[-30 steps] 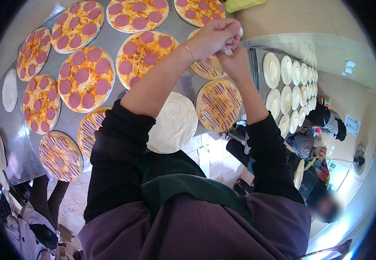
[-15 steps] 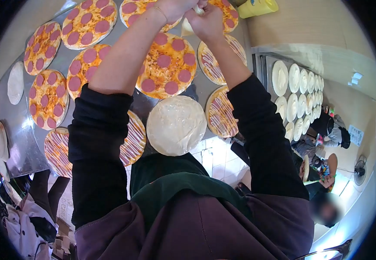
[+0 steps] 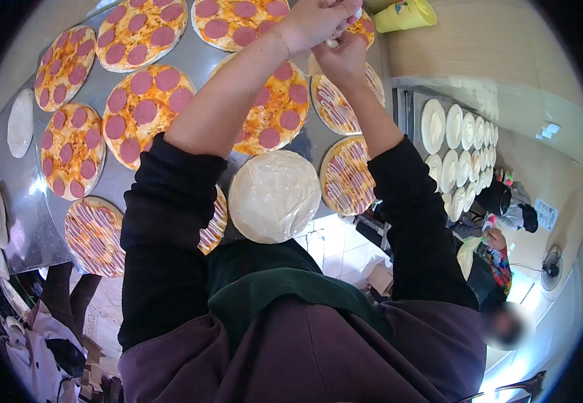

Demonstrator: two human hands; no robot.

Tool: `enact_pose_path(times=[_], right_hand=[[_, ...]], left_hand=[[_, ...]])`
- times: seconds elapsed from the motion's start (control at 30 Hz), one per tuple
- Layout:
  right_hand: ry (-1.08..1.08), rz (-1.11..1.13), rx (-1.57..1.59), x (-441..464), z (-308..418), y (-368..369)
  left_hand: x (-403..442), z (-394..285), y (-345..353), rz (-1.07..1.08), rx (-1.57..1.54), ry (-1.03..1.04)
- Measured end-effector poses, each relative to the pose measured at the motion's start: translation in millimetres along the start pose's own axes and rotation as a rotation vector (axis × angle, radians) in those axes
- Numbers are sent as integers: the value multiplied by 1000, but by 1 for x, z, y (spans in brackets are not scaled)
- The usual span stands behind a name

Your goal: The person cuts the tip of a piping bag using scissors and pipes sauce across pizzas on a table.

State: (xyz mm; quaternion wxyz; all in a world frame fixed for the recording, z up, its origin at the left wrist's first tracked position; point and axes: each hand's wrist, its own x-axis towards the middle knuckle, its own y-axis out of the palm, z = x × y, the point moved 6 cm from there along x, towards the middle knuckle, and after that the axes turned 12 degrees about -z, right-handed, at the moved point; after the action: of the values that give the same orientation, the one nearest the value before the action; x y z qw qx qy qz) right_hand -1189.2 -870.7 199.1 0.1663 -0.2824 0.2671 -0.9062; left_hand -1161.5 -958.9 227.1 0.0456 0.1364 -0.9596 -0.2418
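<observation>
My left hand point(image 3: 315, 25) and my right hand point(image 3: 344, 59) are close together at the top of the view, fingers closed. Between them shows part of a soft white piping bag point(image 3: 332, 43), mostly hidden by my fingers. Under my hands and forearms lie pizzas with cheese and round sausage slices, one of them a large pizza point(image 3: 281, 101). Beside my right forearm, a pizza with white sauce stripes point(image 3: 349, 176) sits near the table edge. A plain pale dough round point(image 3: 274, 196) lies at the front edge, close to my apron.
The metal table point(image 3: 29, 221) holds several more pizzas and, at left, plain dough rounds point(image 3: 21, 124). A yellow cup point(image 3: 405, 15) lies tipped at the top right. Right of the wall, another table carries rows of dough rounds point(image 3: 433, 127). A co-worker point(image 3: 493, 262) stands beyond it.
Both my hands have shifted to the right, still closed together around the bag. My left forearm has uncovered more of the sausage pizza beside it.
</observation>
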Motion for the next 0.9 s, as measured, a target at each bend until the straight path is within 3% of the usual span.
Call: enact_pose_path(times=[0.07, 0.13, 0.33, 0.43, 0.57, 0.67, 0.73, 0.77, 0.87, 0.9], right_hand=[[-29, -10, 32, 4, 4, 5], [-70, -49, 25, 9, 11, 14], [-4, -9, -28, 11, 18, 27], [25, 23, -76, 12, 20, 31], [106, 63, -264, -5, 13, 7], [41, -65, -14, -6, 17, 3], [127, 28, -97, 1, 23, 15], [129, 27, -90, 6, 26, 24], [33, -53, -83, 24, 54, 39], [118, 78, -54, 29, 64, 46]], left_hand=[[0, -4, -1, 25, -11, 29], [4, -4, -13, -60, -115, -133], [3, -38, -40, -130, 5, 42], [2, -20, -32, -180, -59, -67], [-6, -2, -11, -42, -2, -57], [-11, -14, -6, -40, 121, -9], [-12, -16, -21, -173, 159, -219], [-8, -15, -30, -175, 166, -221], [9, -25, -57, -135, 27, -68], [12, -32, -62, -78, 8, 0]])
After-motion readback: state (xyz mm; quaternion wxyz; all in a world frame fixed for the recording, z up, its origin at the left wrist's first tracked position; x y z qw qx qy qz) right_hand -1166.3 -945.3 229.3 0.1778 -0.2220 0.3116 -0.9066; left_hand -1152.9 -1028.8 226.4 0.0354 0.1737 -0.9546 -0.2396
